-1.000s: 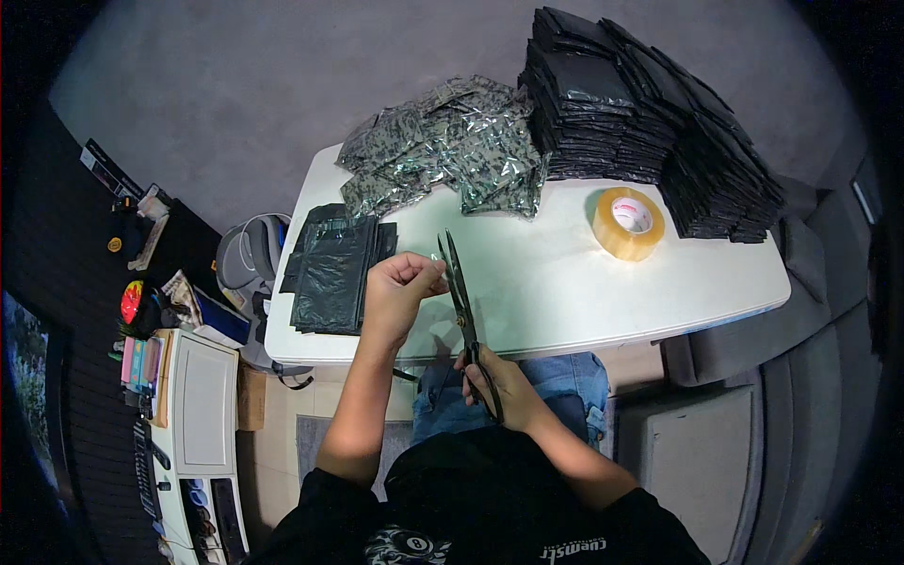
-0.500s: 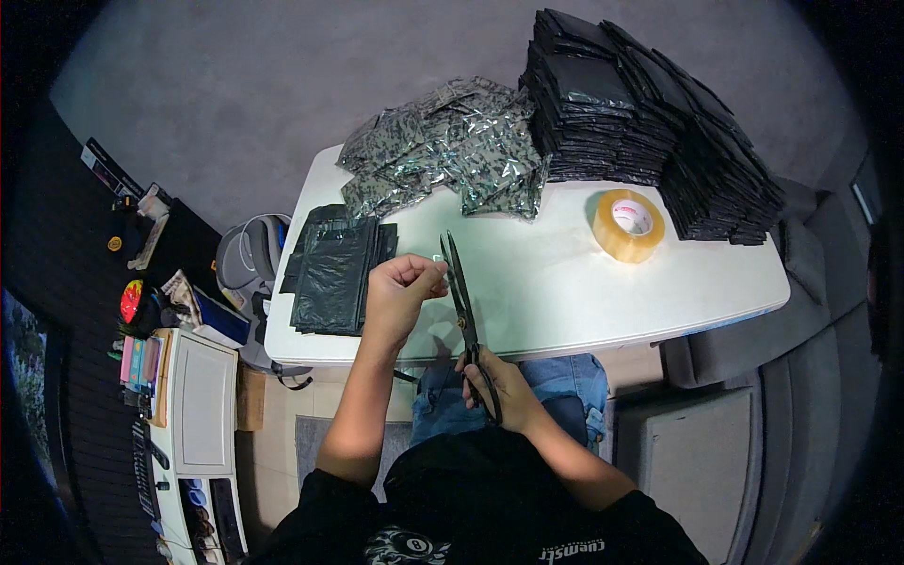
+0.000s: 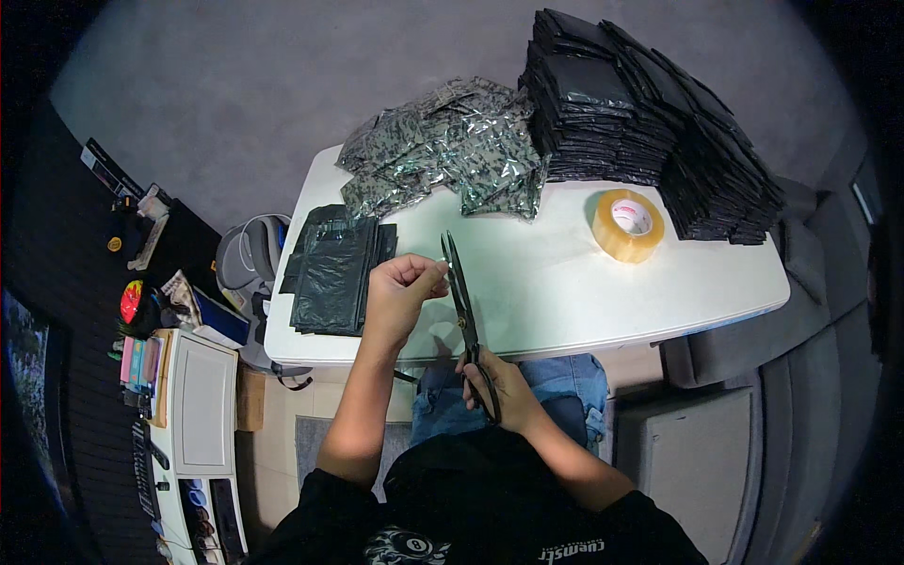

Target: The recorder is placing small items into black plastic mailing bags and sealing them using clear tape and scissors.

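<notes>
My right hand point(image 3: 508, 388) grips the handles of a long pair of dark scissors point(image 3: 465, 306) at the table's front edge. The blades point away from me and stand slightly apart. Beside them on the left, my left hand point(image 3: 403, 294) is closed in a pinch, its fingertips next to the blades. A tiny pale bit shows at the fingertips, too small to name. Left of this hand lies a pile of flat black plastic bags point(image 3: 331, 273). A wide roll of clear yellowish tape point(image 3: 612, 241) lies farther right.
Clear-wrapped camouflage packets point(image 3: 443, 141) are heaped at the back of the white table point(image 3: 556, 282). Tall stacks of black packages point(image 3: 584, 89) stand at the back right. A grey sofa point(image 3: 819, 348) is on the right, a white cabinet point(image 3: 204, 405) on the left.
Both hands and the scissors are almost still. The pale bit at my left fingertips shows slightly differently against the blades.
</notes>
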The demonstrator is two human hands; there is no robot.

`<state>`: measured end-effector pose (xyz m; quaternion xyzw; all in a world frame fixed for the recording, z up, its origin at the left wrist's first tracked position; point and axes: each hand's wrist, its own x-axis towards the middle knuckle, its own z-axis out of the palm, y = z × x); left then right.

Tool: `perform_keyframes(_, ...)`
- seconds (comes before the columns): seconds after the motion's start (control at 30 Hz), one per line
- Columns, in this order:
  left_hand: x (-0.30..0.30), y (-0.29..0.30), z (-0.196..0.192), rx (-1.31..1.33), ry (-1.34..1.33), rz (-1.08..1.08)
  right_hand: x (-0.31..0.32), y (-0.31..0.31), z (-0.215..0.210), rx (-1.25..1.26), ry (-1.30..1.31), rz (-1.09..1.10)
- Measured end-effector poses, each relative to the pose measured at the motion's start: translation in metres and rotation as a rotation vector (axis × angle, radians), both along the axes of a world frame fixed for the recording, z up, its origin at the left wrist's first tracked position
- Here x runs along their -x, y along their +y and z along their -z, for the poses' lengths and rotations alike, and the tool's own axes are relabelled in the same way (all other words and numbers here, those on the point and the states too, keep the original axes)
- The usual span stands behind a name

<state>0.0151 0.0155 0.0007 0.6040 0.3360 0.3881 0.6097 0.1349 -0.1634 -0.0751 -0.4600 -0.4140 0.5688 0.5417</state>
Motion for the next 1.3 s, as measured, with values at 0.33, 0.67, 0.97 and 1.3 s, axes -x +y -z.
perform_keyframes(0.33,0.001,0.001,0.002,-0.015,-0.007,0.0,0.001,0.0,-0.007,0.025,0.002,0.011)
perform_keyframes(0.67,-0.002,0.0,0.001,-0.009,0.003,-0.022,-0.001,0.001,0.001,0.045,0.041,0.002)
perform_keyframes(0.97,-0.002,-0.002,-0.002,0.0,-0.006,-0.012,-0.003,0.001,-0.008,0.088,0.018,0.009)
perform_keyframes(1.3,0.006,-0.014,-0.006,-0.251,-0.089,0.023,-0.008,0.003,-0.005,0.054,-0.031,0.006)
